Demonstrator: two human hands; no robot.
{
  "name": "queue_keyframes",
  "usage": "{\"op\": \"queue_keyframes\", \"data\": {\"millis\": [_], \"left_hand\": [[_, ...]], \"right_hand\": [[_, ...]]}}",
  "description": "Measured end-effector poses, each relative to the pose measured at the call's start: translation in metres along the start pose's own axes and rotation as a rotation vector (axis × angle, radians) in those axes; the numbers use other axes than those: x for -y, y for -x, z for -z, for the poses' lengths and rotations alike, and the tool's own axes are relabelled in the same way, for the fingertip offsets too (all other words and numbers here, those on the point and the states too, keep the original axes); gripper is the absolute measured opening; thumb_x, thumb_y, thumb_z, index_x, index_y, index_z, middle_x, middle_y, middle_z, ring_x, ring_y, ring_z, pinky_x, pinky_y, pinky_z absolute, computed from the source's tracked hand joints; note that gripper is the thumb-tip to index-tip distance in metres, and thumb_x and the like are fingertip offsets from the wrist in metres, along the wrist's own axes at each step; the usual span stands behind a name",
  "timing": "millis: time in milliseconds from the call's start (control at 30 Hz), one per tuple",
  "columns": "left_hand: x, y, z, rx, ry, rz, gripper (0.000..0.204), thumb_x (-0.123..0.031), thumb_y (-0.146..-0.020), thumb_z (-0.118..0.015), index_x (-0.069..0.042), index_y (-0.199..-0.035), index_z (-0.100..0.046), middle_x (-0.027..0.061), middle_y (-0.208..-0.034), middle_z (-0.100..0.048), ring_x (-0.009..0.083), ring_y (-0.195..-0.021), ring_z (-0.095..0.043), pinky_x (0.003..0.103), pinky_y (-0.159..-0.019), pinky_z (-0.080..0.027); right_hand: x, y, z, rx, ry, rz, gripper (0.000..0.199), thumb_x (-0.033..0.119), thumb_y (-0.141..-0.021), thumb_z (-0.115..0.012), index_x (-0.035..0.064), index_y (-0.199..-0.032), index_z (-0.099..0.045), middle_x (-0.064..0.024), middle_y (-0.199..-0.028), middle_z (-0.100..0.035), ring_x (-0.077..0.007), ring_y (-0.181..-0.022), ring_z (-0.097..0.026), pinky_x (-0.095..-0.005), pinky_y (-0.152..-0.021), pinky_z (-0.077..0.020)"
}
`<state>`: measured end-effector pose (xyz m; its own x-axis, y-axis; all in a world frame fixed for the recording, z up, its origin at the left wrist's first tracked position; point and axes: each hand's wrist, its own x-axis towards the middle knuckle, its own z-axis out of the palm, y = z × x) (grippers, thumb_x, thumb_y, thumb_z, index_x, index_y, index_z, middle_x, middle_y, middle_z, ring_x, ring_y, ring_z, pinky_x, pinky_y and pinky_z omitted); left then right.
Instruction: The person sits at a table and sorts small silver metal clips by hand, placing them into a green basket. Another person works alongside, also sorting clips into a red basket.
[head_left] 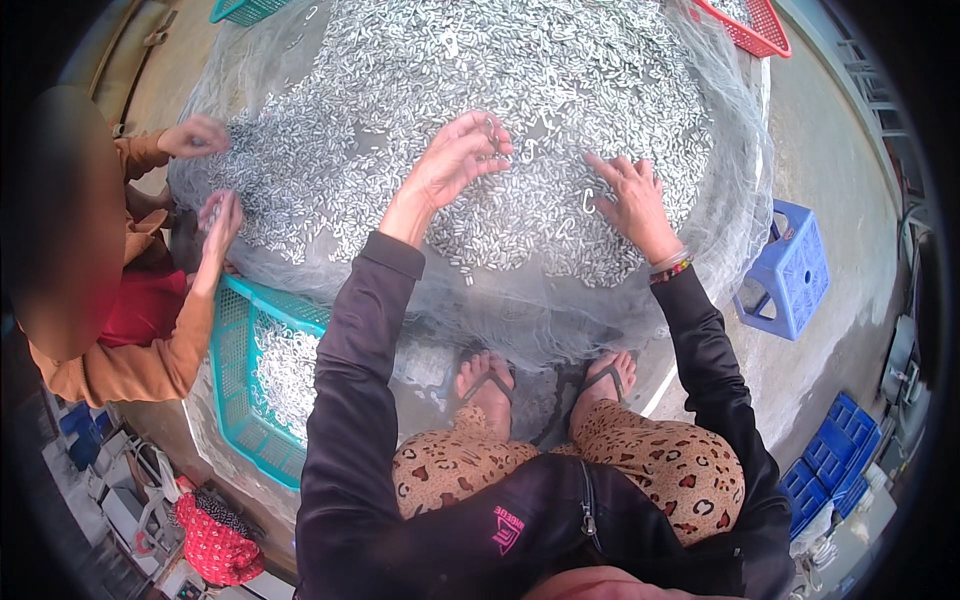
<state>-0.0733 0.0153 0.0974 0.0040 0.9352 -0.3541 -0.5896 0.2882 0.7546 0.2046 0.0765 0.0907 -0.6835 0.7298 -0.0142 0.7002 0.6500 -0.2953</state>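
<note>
A wide heap of small silver-grey pieces, mixed with white hook-shaped pieces, is spread over a pale mesh net in front of me. Above the middle of the heap, my left hand has its fingers curled together around a small hook-shaped piece, partly covered by the fingers. My right hand reaches over the heap's right part, fingers apart and pointing left. Beside its thumb lies a white hook-shaped piece; I see nothing gripped in that hand.
At the left, a co-worker in an orange sleeve has both hands at the heap's edge. A teal basket of white hooks stands by my left arm. A blue stool is at the right, a red basket at the far right.
</note>
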Motion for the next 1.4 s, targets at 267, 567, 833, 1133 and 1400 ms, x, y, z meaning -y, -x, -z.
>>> {"op": "queue_keyframes", "data": {"millis": [267, 567, 833, 1133, 1400], "left_hand": [[0.045, -0.057, -0.028, -0.116, -1.593, -0.098, 0.036, -0.033, -0.083, -0.07, 0.003, -0.087, -0.068, 0.0168, -0.076, -0.066, 0.0319, -0.074, -0.065, 0.044, -0.068, -0.051], [0.047, -0.058, -0.026, -0.021, -1.444, -0.142, 0.025, -0.024, -0.08, -0.062, -0.002, -0.088, -0.069, 0.0189, -0.077, -0.067, 0.0311, -0.078, -0.067, 0.042, -0.071, -0.05], [0.016, -0.03, -0.027, 0.216, -0.202, 0.024, 0.021, -0.007, -0.081, -0.037, -0.002, -0.095, -0.053, 0.0091, -0.092, -0.055, 0.0137, -0.07, -0.046, 0.023, -0.051, -0.038], [0.05, -0.079, -0.037, -0.098, -1.122, 0.015, 0.036, -0.036, -0.079, -0.071, 0.0, -0.078, -0.066, 0.0067, -0.067, -0.063, 0.0214, -0.058, -0.058, 0.036, -0.056, -0.049], [0.069, -0.091, -0.033, 0.035, -1.548, -0.209, 0.032, -0.034, -0.077, -0.073, -0.003, -0.086, -0.073, 0.0192, -0.083, -0.07, 0.0314, -0.078, -0.068, 0.041, -0.071, -0.053]], "right_hand": [[-0.008, 0.006, -0.024, -0.032, -0.134, 0.078, 0.009, 0.008, -0.08, -0.061, 0.0064, -0.089, -0.058, -0.0082, -0.089, -0.052, -0.0299, -0.094, -0.052, -0.0417, -0.08, -0.0439], [-0.017, 0.007, -0.023, -0.037, -0.16, 0.065, 0.022, 0.01, -0.08, -0.065, 0.0032, -0.101, -0.062, -0.0117, -0.085, -0.053, -0.0302, -0.089, -0.055, -0.0401, -0.076, -0.0488], [-0.024, -0.004, 0.006, 0.097, -1.525, -0.393, 0.017, 0.014, -0.094, -0.055, 0.0023, -0.104, -0.061, -0.0052, -0.095, -0.064, -0.0107, -0.08, -0.061, -0.0265, -0.068, -0.0507], [0.02, 0.021, -0.025, 0.184, -0.384, 0.111, 0.02, 0.011, -0.086, -0.059, 0.0104, -0.106, -0.056, -0.0105, -0.082, -0.057, -0.0241, -0.071, -0.06, -0.0389, -0.066, -0.0492], [-0.011, 0.011, -0.018, 0.128, -0.865, -0.165, 0.019, 0.02, -0.085, -0.07, 0.0065, -0.078, -0.059, 0.0021, -0.064, -0.054, -0.0062, -0.059, -0.048, -0.0226, -0.054, -0.0389]]}}
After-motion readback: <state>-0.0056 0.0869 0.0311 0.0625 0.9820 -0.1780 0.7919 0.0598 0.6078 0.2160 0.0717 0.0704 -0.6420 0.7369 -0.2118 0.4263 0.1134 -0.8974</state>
